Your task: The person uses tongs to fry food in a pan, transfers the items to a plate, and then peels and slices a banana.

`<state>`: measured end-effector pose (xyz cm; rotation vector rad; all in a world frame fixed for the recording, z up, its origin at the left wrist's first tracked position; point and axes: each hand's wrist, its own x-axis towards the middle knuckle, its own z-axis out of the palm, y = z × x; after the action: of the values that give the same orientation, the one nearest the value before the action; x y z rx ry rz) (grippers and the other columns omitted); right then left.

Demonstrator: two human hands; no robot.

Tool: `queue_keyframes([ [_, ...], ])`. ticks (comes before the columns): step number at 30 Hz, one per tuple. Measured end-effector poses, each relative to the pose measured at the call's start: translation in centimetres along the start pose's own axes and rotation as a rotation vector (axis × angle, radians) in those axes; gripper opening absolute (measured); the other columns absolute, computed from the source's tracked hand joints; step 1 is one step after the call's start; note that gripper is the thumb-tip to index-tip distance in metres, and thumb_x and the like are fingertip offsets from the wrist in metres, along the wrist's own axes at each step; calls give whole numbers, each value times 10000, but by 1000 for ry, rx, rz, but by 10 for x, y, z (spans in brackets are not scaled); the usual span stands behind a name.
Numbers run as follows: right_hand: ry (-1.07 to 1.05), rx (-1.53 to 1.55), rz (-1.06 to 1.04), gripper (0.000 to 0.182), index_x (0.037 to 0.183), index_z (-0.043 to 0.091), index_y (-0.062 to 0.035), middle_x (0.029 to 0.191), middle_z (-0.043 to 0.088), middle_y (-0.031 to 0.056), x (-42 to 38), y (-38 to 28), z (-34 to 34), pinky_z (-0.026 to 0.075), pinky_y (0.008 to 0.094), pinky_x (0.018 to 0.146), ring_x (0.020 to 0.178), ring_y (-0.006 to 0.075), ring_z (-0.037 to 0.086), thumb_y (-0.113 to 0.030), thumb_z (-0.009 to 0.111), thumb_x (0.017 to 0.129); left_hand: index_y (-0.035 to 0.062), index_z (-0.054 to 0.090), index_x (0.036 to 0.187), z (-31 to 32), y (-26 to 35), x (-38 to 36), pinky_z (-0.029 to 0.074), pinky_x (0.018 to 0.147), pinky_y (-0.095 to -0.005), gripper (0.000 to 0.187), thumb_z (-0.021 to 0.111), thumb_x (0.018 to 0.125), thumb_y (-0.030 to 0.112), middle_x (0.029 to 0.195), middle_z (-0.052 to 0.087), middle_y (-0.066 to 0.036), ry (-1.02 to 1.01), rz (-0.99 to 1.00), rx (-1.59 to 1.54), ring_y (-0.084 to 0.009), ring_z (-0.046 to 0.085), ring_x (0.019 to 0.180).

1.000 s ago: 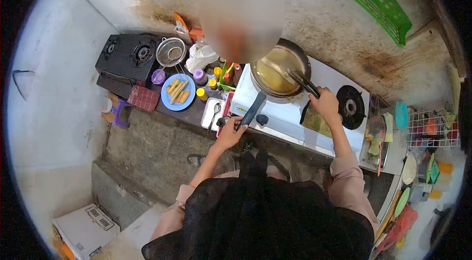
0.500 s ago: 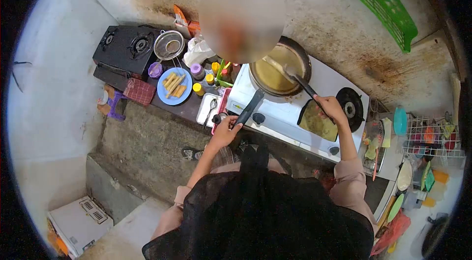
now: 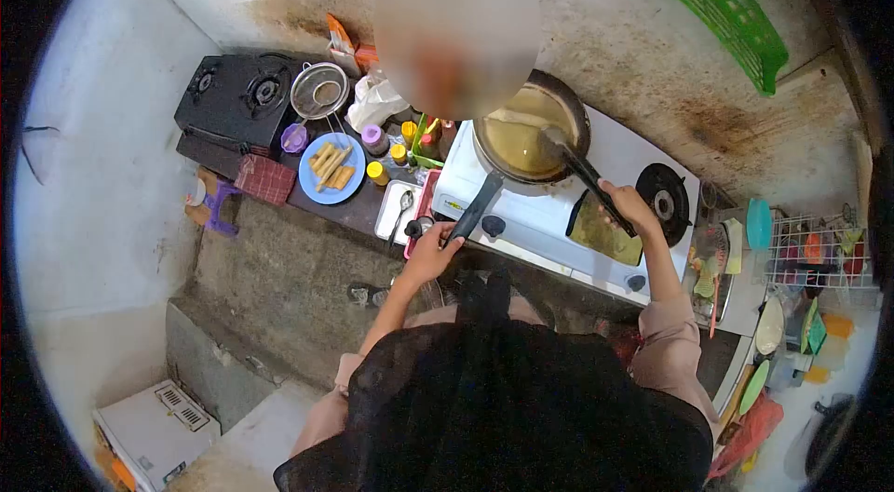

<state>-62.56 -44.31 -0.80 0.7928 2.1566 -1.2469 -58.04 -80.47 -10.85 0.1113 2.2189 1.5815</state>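
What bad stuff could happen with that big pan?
The pan holds yellowish liquid, so if the left hand tilts the handle, some might slop onto the stove. The right hand holds a black-handled utensil, its end in or over the liquid; quick stirring might splash. If the pan is hot, brushing against it might burn; I can't tell how hot it is.

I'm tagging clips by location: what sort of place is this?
Most likely a kitchen: a pan sits on a white stove, and a black two-burner stove stands further left.
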Motion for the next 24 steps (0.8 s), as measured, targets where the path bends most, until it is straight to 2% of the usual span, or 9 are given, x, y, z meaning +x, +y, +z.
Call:
queue_keyframes([
  [5,10,0,7,565,769,554,40,613,545,81,-12,-7,-6,395,264,348,418,147,510,-512,445,816,-5,492,1063,0,-5,2,425,685,-287,345,580,814,218,859,585,-102,-36,-40,-15,-174,544,741],
  [8,-21,-116,35,607,742,543,34,600,535,82,-29,-18,-14,401,271,355,416,154,507,-553,405,815,-18,427,1134,-1,-10,5,442,617,-276,407,567,836,222,854,547,-94,-82,-14,30,-145,532,703],
  [10,-59,-170,58,642,723,533,30,580,522,73,-35,-25,-20,399,272,357,413,154,495,-586,375,809,-13,466,1089,-1,-7,3,430,668,-285,372,577,821,220,854,569,-100,-58,-41,-3,-168,537,727],
  [14,-140,-81,104,615,744,532,3,579,516,58,-14,-33,-11,380,247,351,424,123,475,-582,356,814,-13,484,1063,0,-6,2,424,695,-287,351,583,814,213,862,581,-104,-26,-26,3,-176,540,747],
  [17,-86,9,37,591,765,515,-17,579,510,45,-15,-45,1,380,242,353,431,111,473,-582,353,817,-18,483,1058,-1,-4,2,422,692,-282,347,586,811,204,869,582,-106,-28,7,-17,-164,537,749],
  [20,-58,14,67,576,774,493,-31,580,505,34,-24,-44,-9,375,240,349,431,106,468,-588,354,817,-23,483,1055,-1,-3,1,420,688,-274,346,590,809,196,875,582,-107,-24,3,-25,-154,533,751],
  [23,-115,-84,155,583,794,492,-29,586,504,32,-43,-45,-17,371,241,345,430,106,468,-595,355,815,-28,482,1053,1,-6,2,419,677,-269,347,592,808,192,877,581,-108,-6,1,-42,-149,530,741],
  [24,-128,-59,125,585,804,505,-31,587,509,33,-42,-38,-15,363,244,339,425,106,469,-595,354,817,-28,482,1053,0,-2,1,420,677,-270,348,594,806,190,878,581,-108,-6,-6,-31,-150,531,743],
])
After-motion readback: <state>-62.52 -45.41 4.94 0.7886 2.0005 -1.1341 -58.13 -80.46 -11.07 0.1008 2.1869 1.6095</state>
